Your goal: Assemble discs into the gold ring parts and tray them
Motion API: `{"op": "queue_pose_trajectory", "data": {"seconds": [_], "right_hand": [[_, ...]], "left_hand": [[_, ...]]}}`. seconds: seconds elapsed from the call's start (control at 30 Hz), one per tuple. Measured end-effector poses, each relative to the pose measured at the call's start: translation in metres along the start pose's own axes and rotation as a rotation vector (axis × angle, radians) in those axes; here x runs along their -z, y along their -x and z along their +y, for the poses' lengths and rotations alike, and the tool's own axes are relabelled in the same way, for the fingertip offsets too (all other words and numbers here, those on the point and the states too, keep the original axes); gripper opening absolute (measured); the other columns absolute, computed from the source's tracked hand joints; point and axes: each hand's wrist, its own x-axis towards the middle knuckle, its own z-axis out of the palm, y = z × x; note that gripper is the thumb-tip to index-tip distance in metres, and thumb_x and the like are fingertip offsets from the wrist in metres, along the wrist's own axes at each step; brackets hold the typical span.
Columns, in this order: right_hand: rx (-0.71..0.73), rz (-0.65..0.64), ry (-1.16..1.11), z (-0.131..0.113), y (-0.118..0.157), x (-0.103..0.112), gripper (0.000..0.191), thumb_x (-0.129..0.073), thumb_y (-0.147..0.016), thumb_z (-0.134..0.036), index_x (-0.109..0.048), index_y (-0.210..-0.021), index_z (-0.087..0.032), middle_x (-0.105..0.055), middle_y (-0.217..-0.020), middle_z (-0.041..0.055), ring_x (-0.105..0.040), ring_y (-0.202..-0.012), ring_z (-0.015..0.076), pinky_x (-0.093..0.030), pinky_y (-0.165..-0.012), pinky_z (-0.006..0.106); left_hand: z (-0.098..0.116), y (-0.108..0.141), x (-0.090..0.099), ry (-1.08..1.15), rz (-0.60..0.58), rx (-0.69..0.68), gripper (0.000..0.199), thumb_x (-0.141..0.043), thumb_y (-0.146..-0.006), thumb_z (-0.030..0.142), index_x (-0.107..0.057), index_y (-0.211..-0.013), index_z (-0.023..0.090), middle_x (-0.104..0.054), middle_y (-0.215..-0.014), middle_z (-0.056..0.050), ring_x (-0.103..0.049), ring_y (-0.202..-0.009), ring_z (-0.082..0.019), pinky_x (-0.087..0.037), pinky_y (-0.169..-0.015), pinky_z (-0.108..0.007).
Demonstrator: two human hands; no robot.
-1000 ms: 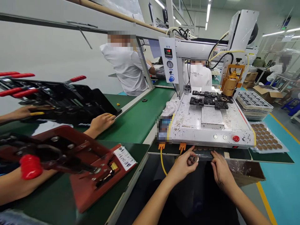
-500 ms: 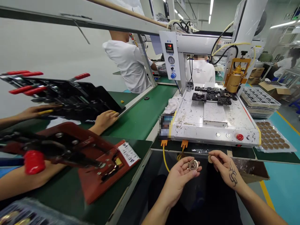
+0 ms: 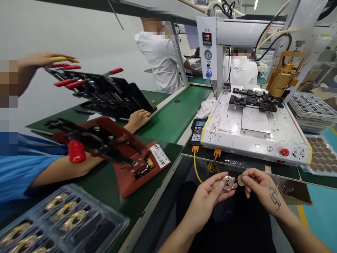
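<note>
A round metallic watch-case-like part (image 3: 228, 183) is held between the thumb and fingers of my left hand (image 3: 210, 195), its ring face turned up. My right hand (image 3: 259, 186) pinches a thin round tan disc (image 3: 240, 180) just to the right of the metal part; a small gap separates the two. Both hands are over my dark lap, in front of the white machine (image 3: 226, 135). More round tan discs (image 3: 319, 154) lie in rows on a plastic sheet at the right.
Left of me stand a red-brown clamp press (image 3: 126, 179) and a tray of gold rings (image 3: 105, 214). A co-worker's hand (image 3: 138, 119) rests by a black clamp fixture (image 3: 105, 93). A handheld keypad (image 3: 197, 133) and yellow cable (image 3: 196, 165) lie beside the machine.
The view has shifted left and down. My right hand has brought the disc closer to the metal part and turned its face into view. The co-worker's other hand has risen above the black fixture.
</note>
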Motion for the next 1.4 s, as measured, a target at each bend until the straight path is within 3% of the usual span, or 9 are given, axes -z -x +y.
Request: {"op": "queue_pose_trajectory", "data": {"seconds": [0.23, 0.37, 0.5, 0.6, 1.17, 1.4], "right_hand": [[-0.081, -0.161, -0.129, 0.0, 0.009, 0.002, 0.035, -0.068, -0.1, -0.052, -0.06, -0.086, -0.021, -0.058, -0.063, -0.004, -0.05, -0.051, 0.0113, -0.038, -0.053, 0.026], [-0.058, -0.155, 0.039, -0.011, 0.009, -0.005, 0.04, -0.065, -0.1, -0.058, -0.059, -0.082, -0.022, -0.051, -0.06, -0.0048, -0.042, -0.053, 0.012, -0.034, -0.054, 0.027], [0.146, -0.047, 0.265, -0.027, 0.009, -0.017, 0.037, -0.064, -0.1, -0.054, -0.06, -0.081, -0.023, -0.062, -0.092, 0.0036, -0.057, -0.083, 0.0191, -0.047, -0.075, 0.031], [0.198, -0.082, 0.299, -0.029, 0.012, -0.025, 0.029, -0.062, -0.102, -0.046, -0.061, -0.085, -0.023, -0.063, -0.111, 0.0052, -0.06, -0.099, 0.0206, -0.048, -0.087, 0.031], [0.177, -0.101, 0.28, -0.019, 0.014, -0.029, 0.028, -0.062, -0.104, -0.043, -0.061, -0.085, -0.023, -0.061, -0.107, 0.0036, -0.06, -0.095, 0.019, -0.048, -0.085, 0.03], [0.241, -0.062, 0.331, -0.015, 0.015, -0.029, 0.024, -0.062, -0.104, -0.038, -0.06, -0.085, -0.024, -0.062, -0.106, 0.0041, -0.06, -0.099, 0.0199, -0.049, -0.086, 0.03]], "left_hand": [[-0.004, 0.005, 0.001, 0.01, -0.046, -0.021, 0.05, -0.083, -0.09, 0.044, -0.073, -0.131, 0.017, -0.08, -0.123, -0.015, -0.074, -0.121, -0.036, -0.059, -0.109, -0.055], [-0.007, 0.006, 0.002, 0.012, -0.037, -0.026, 0.05, -0.083, -0.09, 0.045, -0.075, -0.13, 0.016, -0.08, -0.124, -0.014, -0.073, -0.122, -0.037, -0.058, -0.11, -0.057], [-0.007, 0.01, 0.0, 0.003, -0.027, -0.04, 0.051, -0.082, -0.091, 0.045, -0.074, -0.132, 0.016, -0.078, -0.127, -0.015, -0.073, -0.121, -0.037, -0.059, -0.109, -0.056], [-0.007, 0.013, -0.003, -0.018, -0.021, -0.062, 0.05, -0.08, -0.093, 0.046, -0.074, -0.133, 0.016, -0.078, -0.127, -0.015, -0.072, -0.122, -0.036, -0.059, -0.109, -0.055], [-0.014, 0.018, -0.007, -0.059, -0.053, -0.117, 0.045, -0.074, -0.098, 0.045, -0.072, -0.136, 0.021, -0.075, -0.134, -0.013, -0.07, -0.126, -0.034, -0.058, -0.112, -0.051], [-0.018, 0.018, -0.008, -0.086, -0.032, -0.134, 0.049, -0.074, -0.098, 0.048, -0.072, -0.136, 0.018, -0.074, -0.135, -0.014, -0.073, -0.12, -0.032, -0.059, -0.111, -0.05]]}}
